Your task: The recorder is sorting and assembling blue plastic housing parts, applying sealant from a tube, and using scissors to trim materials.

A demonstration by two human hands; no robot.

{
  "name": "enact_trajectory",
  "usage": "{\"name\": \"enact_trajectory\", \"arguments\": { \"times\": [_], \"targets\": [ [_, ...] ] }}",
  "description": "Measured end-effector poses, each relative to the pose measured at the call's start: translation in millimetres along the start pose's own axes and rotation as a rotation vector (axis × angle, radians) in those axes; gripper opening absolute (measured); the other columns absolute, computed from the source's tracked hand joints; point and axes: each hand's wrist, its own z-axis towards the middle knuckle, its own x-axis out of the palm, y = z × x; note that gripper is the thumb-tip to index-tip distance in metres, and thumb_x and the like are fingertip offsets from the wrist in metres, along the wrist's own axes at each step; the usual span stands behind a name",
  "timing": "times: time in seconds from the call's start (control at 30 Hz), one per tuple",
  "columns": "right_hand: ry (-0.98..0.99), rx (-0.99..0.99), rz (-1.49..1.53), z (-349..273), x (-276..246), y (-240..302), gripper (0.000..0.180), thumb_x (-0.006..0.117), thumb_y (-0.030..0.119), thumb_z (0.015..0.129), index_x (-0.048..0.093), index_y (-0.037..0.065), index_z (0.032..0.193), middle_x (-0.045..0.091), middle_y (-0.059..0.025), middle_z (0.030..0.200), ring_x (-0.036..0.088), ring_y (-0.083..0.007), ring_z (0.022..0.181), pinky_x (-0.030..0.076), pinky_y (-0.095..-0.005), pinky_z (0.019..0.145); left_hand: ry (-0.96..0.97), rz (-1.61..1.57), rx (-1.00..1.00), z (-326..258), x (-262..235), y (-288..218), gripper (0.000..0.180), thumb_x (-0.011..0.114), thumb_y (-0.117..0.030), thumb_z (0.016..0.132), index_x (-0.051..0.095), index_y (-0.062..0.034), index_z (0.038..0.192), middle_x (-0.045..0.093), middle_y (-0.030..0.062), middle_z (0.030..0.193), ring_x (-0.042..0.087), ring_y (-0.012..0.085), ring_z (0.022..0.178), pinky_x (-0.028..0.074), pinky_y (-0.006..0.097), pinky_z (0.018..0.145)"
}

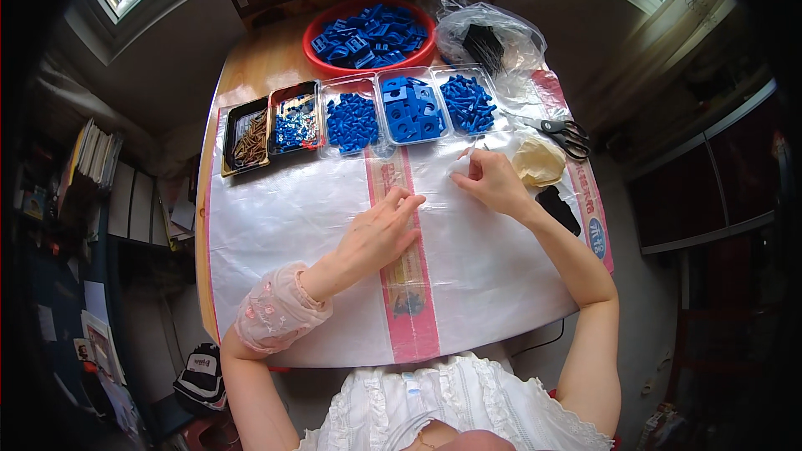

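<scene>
My left hand hovers over the pink stripe of the white sheet, fingers loosely stretched and apart, with nothing in it. To its right, my right hand has thumb and forefinger pinched together, below the row of trays. Whatever lies in that pinch is too small to make out. Nearest to this hand is a clear tray of small blue elongated pieces. Beside it, another clear tray holds blue square pieces with round holes, and a third holds small blue plugs.
Two black trays at the left hold brass-coloured screws and tiny shiny metal pieces. Behind the row stand a red basin heaped with blue parts and a clear plastic bag. Scissors, a crumpled beige piece and a black object lie right.
</scene>
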Motion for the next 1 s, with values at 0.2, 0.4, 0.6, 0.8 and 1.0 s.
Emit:
{"name": "enact_trajectory", "arguments": {
  "times": [0.2,0.4,0.6,0.8,1.0],
  "targets": [
    [-0.059,-0.016,-0.025,3.3,2.5,3.5,0.035,0.08,0.023,0.086,0.06,-0.004,0.078,0.065,-0.0155,0.065,0.064,-0.0258,0.058,0.049,-0.0385,0.057,-0.049,-0.044,0.06,14.8,17.7,3.5,0.047,0.073,-0.014,0.09,0.054,-0.0063,0.132,0.057,0.0127,0.125,0.067,0.032,0.102,0.055,0.042,0.086],
    [-0.131,0.019,0.041,17.0,-44.3,12.4,0.033,0.082,0.022,0.087,0.068,-0.005,0.099,0.066,-0.0066,0.067,0.06,-0.0125,0.06,0.048,-0.0297,0.056,-0.113,-0.066,0.111,13.8,25.7,10.9,0.043,0.072,-0.012,0.09,0.056,-0.0061,0.129,0.056,0.0113,0.125,0.067,0.0283,0.091,0.055,0.042,0.082],
    [-0.286,0.04,-0.134,37.2,-113.8,-5.8,0.034,0.082,0.025,0.087,0.071,-0.006,0.096,0.069,-0.0102,0.074,0.064,-0.0147,0.066,0.05,-0.0314,0.061,-0.126,-0.087,0.132,11.3,29.1,11.9,0.04,0.071,-0.01,0.09,0.057,-0.0059,0.127,0.056,0.0114,0.124,0.067,0.0271,0.09,0.055,0.041,0.081],
    [-0.205,0.11,-0.22,40.6,-112.9,-26.7,0.037,0.078,0.028,0.087,0.071,-0.008,0.09,0.072,-0.0156,0.08,0.068,-0.0215,0.071,0.053,-0.0338,0.07,-0.125,-0.084,0.115,10.9,30.0,11.3,0.037,0.072,-0.01,0.089,0.059,-0.0065,0.124,0.056,0.0116,0.124,0.067,0.0268,0.088,0.055,0.042,0.082],
    [-0.035,0.227,-0.353,19.7,-94.1,-17.4,0.037,0.079,0.028,0.081,0.072,-0.007,0.09,0.072,-0.0195,0.084,0.071,-0.0295,0.077,0.055,-0.0412,0.074,-0.159,-0.066,0.152,13.4,32.2,14.8,0.033,0.073,-0.011,0.09,0.061,-0.0072,0.12,0.056,0.011,0.123,0.067,0.0269,0.09,0.056,0.041,0.082]
  ]
}}
